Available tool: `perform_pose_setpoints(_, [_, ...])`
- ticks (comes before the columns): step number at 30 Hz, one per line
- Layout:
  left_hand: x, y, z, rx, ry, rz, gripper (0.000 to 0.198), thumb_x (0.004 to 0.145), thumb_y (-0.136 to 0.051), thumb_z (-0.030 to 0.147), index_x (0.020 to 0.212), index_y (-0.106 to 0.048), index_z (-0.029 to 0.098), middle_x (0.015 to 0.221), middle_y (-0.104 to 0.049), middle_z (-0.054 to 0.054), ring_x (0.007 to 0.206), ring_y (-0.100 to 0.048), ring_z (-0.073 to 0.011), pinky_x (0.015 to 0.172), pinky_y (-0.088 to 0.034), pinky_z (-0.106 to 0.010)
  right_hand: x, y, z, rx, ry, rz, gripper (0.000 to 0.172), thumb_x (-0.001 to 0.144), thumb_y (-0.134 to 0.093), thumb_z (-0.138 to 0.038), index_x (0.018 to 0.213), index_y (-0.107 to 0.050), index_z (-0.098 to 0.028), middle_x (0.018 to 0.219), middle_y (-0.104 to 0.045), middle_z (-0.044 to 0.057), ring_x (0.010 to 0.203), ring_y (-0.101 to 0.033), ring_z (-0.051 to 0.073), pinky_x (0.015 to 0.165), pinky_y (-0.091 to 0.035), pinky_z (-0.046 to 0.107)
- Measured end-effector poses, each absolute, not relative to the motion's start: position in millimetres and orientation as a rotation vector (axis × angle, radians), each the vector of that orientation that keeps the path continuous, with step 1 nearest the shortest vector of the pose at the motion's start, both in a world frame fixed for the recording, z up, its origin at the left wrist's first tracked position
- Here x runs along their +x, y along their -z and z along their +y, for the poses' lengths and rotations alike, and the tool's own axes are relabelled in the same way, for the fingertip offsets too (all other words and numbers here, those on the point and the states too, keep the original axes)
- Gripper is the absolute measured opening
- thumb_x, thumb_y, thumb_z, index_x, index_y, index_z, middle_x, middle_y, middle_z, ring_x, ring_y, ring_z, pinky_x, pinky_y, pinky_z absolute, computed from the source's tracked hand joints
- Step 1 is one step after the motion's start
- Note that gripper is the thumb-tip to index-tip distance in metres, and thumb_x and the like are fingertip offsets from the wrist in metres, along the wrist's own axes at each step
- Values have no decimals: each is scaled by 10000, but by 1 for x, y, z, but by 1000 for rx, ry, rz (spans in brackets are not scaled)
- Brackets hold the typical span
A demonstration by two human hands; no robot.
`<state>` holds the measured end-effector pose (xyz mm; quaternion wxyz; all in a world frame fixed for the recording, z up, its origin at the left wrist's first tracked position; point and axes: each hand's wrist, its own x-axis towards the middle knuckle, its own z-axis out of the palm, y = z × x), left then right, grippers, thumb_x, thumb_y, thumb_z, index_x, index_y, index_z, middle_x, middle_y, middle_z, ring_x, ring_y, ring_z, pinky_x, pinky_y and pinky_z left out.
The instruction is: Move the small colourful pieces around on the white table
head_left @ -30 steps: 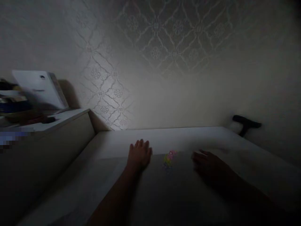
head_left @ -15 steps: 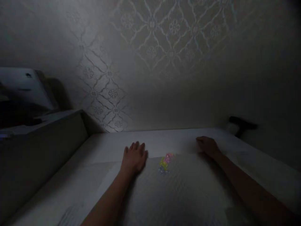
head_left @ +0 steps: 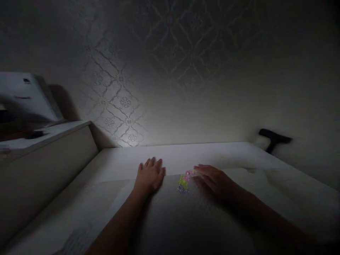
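Note:
A small row of pink, yellow and bluish-violet bits (head_left: 183, 181), perhaps beads, lies near the far edge of a textured white sheet (head_left: 172, 219). Darkness keeps me from telling exactly what the bits are. My left hand (head_left: 150, 176) rests palm down at the sheet's far left corner, fingers spread, holding nothing I can see. Stretched out from the right, my right hand (head_left: 212, 179) has its fingertips right beside the pink end. The thumb is apart from the fingers, and whether the fingertips touch the bits is unclear.
The white table (head_left: 170, 156) runs back to a patterned wall (head_left: 170, 106). At left a raised ledge (head_left: 66, 143) carries a white box (head_left: 29, 95) and dark items. A black T-shaped handle (head_left: 275, 137) stands at the table's right edge.
My right hand has moved left from the sheet's far right corner to the pink end, and its fingers have opened out from a closed shape. My left hand stays put.

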<state>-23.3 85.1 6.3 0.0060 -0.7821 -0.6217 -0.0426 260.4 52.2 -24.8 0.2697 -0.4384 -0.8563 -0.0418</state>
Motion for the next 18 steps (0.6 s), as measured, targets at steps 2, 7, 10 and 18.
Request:
perform_pose_setpoints(2, [-23,-6,85,-2443,135,-1950,534,1034,-261,415,1498,-419,203,1595,-380,-148,1473,-341,-304,1172,-290,-543,248,23,42,-1138,70,-2390,428,1022,-346,-254,1336,-624,-172,1348,-651,120,1282,-579,236,1093,-475,447])
perform_pose_setpoints(7, [-23,-5,86,-2439,156,-1943,522,1032,-267,411,1487,-429,212,1590,-388,-147,1469,-346,-300,1167,-291,-548,251,27,40,-1161,131,-2405,434,1023,-345,-253,1357,-611,-176,1365,-638,125,1289,-575,245,1099,-471,460])
perform_pose_setpoints(10, [-22,-6,85,-2447,150,-1950,533,1031,-255,415,1492,-422,206,1595,-378,-152,1472,-339,-303,1167,-285,-546,257,32,43,-1154,186,-2392,446,1014,-363,-260,1404,-572,-203,1387,-621,124,1294,-570,253,1091,-478,470])
perform_pose_setpoints(18, [-23,-2,87,-2439,193,-1933,515,1024,-272,422,1472,-442,231,1585,-398,-138,1462,-351,-298,1159,-294,-555,262,35,52,-1238,129,-2320,490,1014,-371,-342,1437,-520,-146,1379,-617,170,1272,-588,271,1056,-511,475])
